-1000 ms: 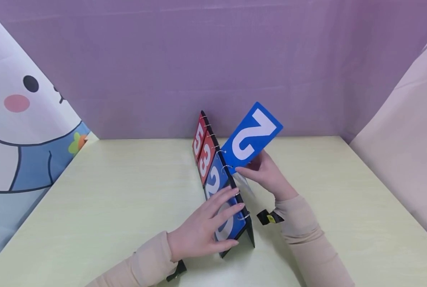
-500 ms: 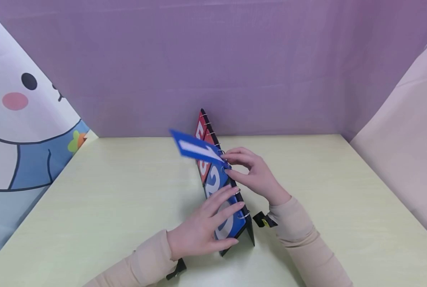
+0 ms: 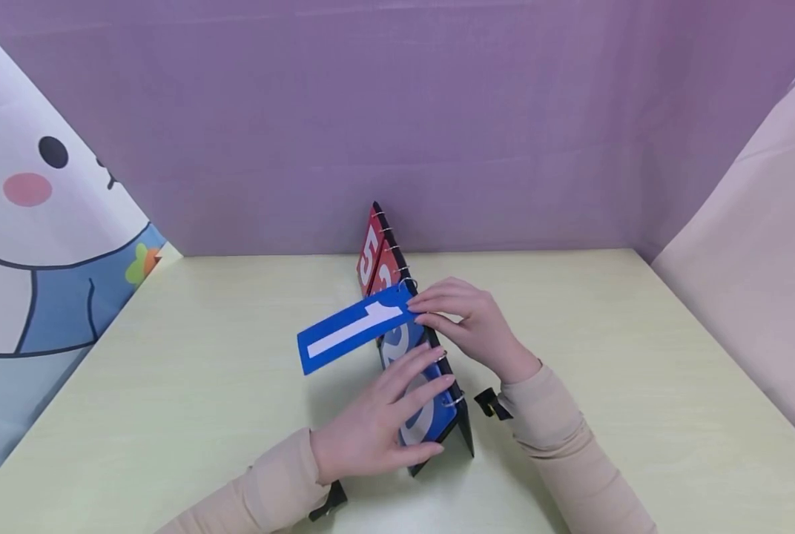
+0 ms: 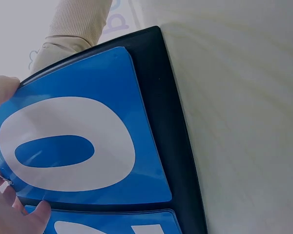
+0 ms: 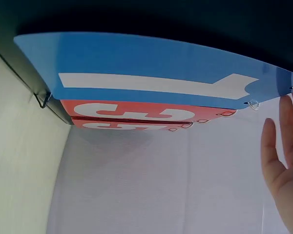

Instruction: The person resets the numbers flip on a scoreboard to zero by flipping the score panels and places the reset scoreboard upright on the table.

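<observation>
Left hand [image 3: 380, 426] spread wide on scoreboard [image 3: 400, 341]; right hand [image 3: 479, 322] touches ringed end of blue 1 card [image 3: 347, 335], pinch unclear.

Head view from above, forward-down; wrist views close (head, left share blue 0 card [image 4: 73, 117]).

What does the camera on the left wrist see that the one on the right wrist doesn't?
Only the left wrist view shows the left hand, the blue 0 card and a beige sleeve.

Only the right wrist view shows the right hand, the blue 1 card and the red 3 card.

Both show the black stand and pale table.
</observation>
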A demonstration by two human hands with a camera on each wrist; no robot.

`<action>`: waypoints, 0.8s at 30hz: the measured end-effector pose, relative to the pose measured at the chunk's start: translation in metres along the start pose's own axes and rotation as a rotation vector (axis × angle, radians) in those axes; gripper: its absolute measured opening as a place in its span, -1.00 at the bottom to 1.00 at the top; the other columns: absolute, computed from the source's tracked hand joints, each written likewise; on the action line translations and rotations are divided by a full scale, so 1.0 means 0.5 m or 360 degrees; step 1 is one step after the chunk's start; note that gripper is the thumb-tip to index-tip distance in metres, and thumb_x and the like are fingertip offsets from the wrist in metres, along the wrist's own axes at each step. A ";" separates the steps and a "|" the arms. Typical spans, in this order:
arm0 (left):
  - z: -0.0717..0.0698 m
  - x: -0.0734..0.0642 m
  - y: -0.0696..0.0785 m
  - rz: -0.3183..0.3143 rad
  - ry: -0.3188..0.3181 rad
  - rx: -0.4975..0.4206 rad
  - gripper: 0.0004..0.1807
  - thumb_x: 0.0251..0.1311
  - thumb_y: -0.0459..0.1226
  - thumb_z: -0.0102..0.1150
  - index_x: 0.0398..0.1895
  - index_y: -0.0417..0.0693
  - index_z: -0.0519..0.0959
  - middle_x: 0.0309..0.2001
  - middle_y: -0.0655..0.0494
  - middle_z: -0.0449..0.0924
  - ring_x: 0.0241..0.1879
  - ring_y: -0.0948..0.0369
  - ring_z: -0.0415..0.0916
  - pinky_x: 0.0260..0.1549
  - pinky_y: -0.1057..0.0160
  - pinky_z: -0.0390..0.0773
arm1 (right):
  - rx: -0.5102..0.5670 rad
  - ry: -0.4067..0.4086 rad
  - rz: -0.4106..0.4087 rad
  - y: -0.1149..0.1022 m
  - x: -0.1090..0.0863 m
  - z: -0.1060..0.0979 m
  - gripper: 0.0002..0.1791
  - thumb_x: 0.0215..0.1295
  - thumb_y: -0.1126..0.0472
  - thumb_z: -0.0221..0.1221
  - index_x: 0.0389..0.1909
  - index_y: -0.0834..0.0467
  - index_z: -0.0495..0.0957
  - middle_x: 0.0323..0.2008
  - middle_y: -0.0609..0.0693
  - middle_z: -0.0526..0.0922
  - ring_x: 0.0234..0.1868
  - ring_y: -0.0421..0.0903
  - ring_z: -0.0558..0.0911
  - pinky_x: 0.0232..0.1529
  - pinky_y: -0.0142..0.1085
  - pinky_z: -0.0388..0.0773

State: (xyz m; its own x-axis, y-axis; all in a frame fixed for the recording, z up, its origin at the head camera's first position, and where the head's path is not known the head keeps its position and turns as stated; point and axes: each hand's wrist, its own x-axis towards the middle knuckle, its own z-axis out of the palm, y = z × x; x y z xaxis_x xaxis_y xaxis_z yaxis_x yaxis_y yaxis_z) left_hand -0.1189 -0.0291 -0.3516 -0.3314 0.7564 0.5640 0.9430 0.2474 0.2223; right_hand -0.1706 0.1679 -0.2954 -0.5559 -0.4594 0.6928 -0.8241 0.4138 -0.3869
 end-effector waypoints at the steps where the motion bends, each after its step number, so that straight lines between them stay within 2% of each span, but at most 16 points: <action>1: 0.000 0.000 0.000 -0.0003 -0.0001 -0.0001 -0.13 0.11 0.02 0.28 0.41 0.00 0.10 0.46 -0.07 -0.07 0.45 -0.04 -0.06 0.23 -0.11 0.34 | 0.0008 -0.0022 0.0006 0.000 0.001 0.000 -0.77 0.02 0.48 0.30 -0.24 0.26 0.69 -0.21 0.09 0.72 -0.09 -0.02 0.62 0.01 -0.21 0.56; 10: -0.001 0.002 -0.002 0.0060 0.0055 0.0005 -0.16 0.11 0.00 0.28 0.39 -0.04 0.13 0.41 -0.13 0.03 0.43 -0.03 0.00 0.28 -0.08 0.28 | 0.0082 -0.0196 0.0138 0.002 0.003 -0.002 -0.84 0.20 0.46 0.17 -0.27 0.25 0.66 -0.17 0.08 0.69 0.10 0.07 0.49 0.20 -0.01 0.39; 14: 0.000 0.001 -0.005 0.0065 0.0062 -0.0018 -0.17 0.12 0.01 0.27 0.39 -0.04 0.13 0.42 -0.12 0.02 0.43 -0.02 0.00 0.28 -0.06 0.30 | 0.0104 -0.0261 0.0203 0.000 0.005 -0.002 -0.86 0.28 0.44 0.09 -0.32 0.23 0.62 -0.14 0.10 0.65 0.13 0.07 0.44 0.22 0.03 0.34; 19: 0.002 0.001 -0.008 0.0101 0.0092 -0.0029 -0.15 0.10 -0.01 0.29 0.39 -0.05 0.12 0.41 -0.14 0.02 0.43 -0.03 0.00 0.29 -0.05 0.28 | 0.0063 -0.0310 0.0213 -0.008 0.008 -0.002 -0.84 0.34 0.42 0.02 -0.36 0.22 0.56 -0.15 0.09 0.63 0.17 0.11 0.39 0.27 0.04 0.28; 22: 0.003 0.001 -0.008 0.0121 0.0107 -0.0030 -0.13 0.09 -0.02 0.30 0.39 -0.05 0.10 0.41 -0.15 0.01 0.43 -0.05 0.00 0.28 -0.06 0.29 | 0.0123 -0.0337 0.0276 -0.011 0.007 -0.005 -0.80 0.41 0.38 -0.05 -0.25 0.23 0.56 -0.08 0.10 0.62 0.25 0.11 0.34 0.31 0.06 0.23; 24: 0.004 0.001 -0.007 0.0127 0.0111 -0.0027 -0.13 0.08 -0.03 0.31 0.39 -0.05 0.10 0.42 -0.14 0.00 0.43 -0.06 0.00 0.28 -0.08 0.29 | 0.0234 -0.0311 0.0388 -0.009 0.002 -0.007 -0.76 0.45 0.33 -0.10 -0.14 0.24 0.56 0.02 0.11 0.58 0.30 0.10 0.31 0.33 0.08 0.20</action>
State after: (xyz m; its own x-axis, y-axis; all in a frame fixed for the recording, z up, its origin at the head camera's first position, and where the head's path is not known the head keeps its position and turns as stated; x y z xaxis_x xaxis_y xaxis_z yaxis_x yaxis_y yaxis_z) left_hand -0.1224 -0.0286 -0.3536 -0.2573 0.7290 0.6343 0.9660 0.1777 0.1875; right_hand -0.1669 0.1686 -0.2908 -0.7369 -0.5086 0.4453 -0.6635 0.4186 -0.6201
